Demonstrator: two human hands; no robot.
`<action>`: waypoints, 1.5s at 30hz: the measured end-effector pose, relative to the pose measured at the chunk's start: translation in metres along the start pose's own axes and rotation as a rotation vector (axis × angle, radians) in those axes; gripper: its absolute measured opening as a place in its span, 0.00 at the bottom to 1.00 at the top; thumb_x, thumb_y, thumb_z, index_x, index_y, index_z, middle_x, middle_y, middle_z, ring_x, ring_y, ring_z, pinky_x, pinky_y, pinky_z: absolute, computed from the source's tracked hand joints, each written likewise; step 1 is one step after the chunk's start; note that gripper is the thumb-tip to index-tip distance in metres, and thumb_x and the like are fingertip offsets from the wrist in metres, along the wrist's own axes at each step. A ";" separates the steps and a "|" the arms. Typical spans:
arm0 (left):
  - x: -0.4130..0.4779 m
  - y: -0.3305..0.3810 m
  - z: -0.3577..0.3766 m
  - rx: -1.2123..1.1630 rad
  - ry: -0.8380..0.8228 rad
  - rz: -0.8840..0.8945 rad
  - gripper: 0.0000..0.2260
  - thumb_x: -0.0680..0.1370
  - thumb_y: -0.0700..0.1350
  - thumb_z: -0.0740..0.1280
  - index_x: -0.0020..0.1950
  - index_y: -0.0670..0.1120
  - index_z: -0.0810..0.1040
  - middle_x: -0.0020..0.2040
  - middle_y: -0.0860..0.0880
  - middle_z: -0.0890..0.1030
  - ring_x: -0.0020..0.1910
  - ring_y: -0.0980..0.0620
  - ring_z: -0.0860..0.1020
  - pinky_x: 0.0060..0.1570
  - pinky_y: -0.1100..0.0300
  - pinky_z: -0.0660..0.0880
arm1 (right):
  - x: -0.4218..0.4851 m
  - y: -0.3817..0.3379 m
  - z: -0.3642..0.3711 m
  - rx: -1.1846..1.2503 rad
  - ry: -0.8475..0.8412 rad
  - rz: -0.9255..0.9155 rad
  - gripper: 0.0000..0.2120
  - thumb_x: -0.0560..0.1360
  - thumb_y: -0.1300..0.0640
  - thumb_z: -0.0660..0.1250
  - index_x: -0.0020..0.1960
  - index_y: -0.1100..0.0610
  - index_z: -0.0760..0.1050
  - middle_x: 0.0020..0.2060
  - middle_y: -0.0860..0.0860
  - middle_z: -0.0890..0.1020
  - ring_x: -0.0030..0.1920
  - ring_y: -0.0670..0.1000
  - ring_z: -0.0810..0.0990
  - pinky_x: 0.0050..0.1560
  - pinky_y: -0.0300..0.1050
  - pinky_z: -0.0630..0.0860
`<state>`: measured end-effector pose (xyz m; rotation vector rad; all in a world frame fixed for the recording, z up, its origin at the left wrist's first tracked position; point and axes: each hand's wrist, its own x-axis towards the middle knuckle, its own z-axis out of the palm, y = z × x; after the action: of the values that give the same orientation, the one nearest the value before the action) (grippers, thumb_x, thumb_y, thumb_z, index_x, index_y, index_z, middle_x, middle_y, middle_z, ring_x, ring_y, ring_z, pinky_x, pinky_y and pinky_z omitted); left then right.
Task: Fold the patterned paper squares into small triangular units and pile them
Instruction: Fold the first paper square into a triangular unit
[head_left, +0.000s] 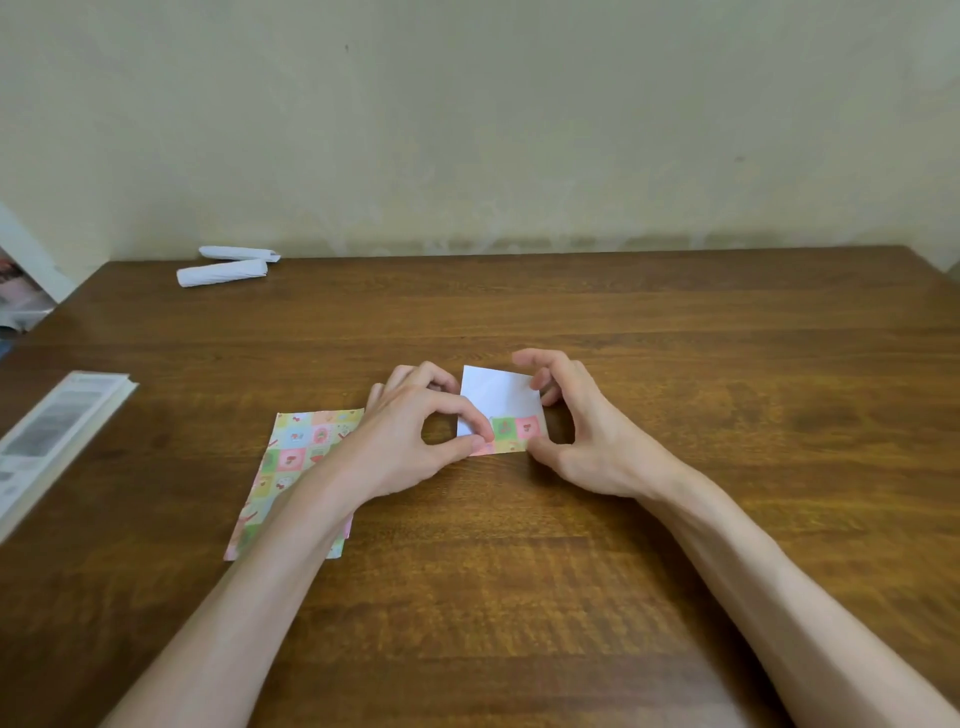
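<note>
A small paper square (501, 400) lies white side up in the middle of the wooden table (675, 364). Its near edge is folded up, showing a strip of pastel checked pattern. My left hand (415, 436) pinches the left end of that folded strip between thumb and forefinger. My right hand (576, 431) holds the right side of the square, thumb at the near right corner and fingers curled over the far right corner. A stack of patterned sheets (291, 467) lies to the left, partly under my left forearm.
Two rolled white paper bundles (223, 273) lie at the far left of the table by the wall. A white book or booklet (52, 441) rests along the left edge. Bare wood stretches to the right and in front of my arms.
</note>
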<state>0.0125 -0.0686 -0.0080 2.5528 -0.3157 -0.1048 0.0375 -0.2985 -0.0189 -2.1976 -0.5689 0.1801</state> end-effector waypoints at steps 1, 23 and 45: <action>0.000 0.000 0.000 0.000 0.002 0.002 0.02 0.77 0.58 0.72 0.47 0.67 0.83 0.59 0.62 0.69 0.66 0.60 0.63 0.63 0.55 0.56 | 0.000 0.000 0.000 0.004 0.000 0.001 0.34 0.70 0.51 0.68 0.74 0.39 0.61 0.59 0.47 0.70 0.61 0.44 0.72 0.71 0.59 0.70; 0.001 -0.003 0.002 -0.001 0.006 0.024 0.08 0.78 0.59 0.72 0.53 0.73 0.81 0.58 0.62 0.69 0.67 0.59 0.63 0.66 0.53 0.59 | 0.001 -0.002 0.012 -0.182 0.085 -0.017 0.39 0.74 0.43 0.75 0.78 0.44 0.59 0.64 0.47 0.68 0.66 0.48 0.68 0.72 0.51 0.63; 0.002 0.005 0.001 0.033 -0.007 -0.052 0.09 0.76 0.61 0.72 0.56 0.70 0.82 0.63 0.61 0.69 0.69 0.59 0.60 0.65 0.54 0.57 | 0.009 0.005 -0.006 0.141 -0.070 0.086 0.43 0.68 0.64 0.71 0.77 0.44 0.57 0.61 0.47 0.69 0.60 0.44 0.73 0.63 0.43 0.72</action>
<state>0.0133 -0.0739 -0.0064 2.5946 -0.2551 -0.1288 0.0487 -0.3016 -0.0184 -2.0867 -0.4855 0.3332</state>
